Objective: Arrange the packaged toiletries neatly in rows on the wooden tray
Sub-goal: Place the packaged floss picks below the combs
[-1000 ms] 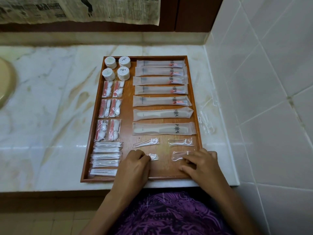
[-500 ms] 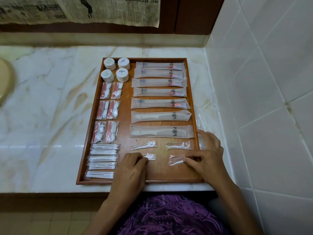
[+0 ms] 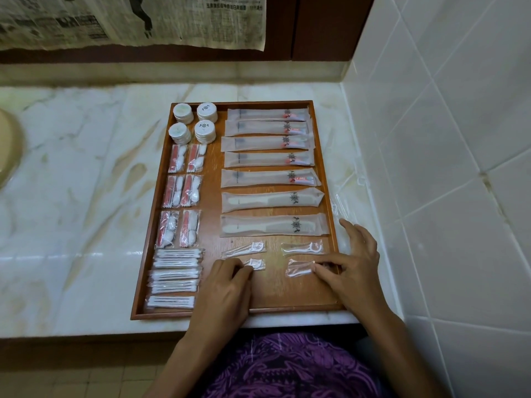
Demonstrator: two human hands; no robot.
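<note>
The left hand [image 3: 227, 285] covers most of a floss-pick packet [image 3: 256, 264], fingertips curled onto it; only the packet's right end shows. The right hand [image 3: 355, 265] pinches the right end of another clear floss-pick packet [image 3: 300, 267], its index finger stretched past the wooden tray [image 3: 283, 307] rim toward crumpled clear plastic [image 3: 343, 202], hard to make out. Beyond both hands lie two more floss packets, then comb and toothbrush sleeves. The tray sits on a marble counter [image 3: 86, 196] by a tiled wall [image 3: 445, 139].
</note>
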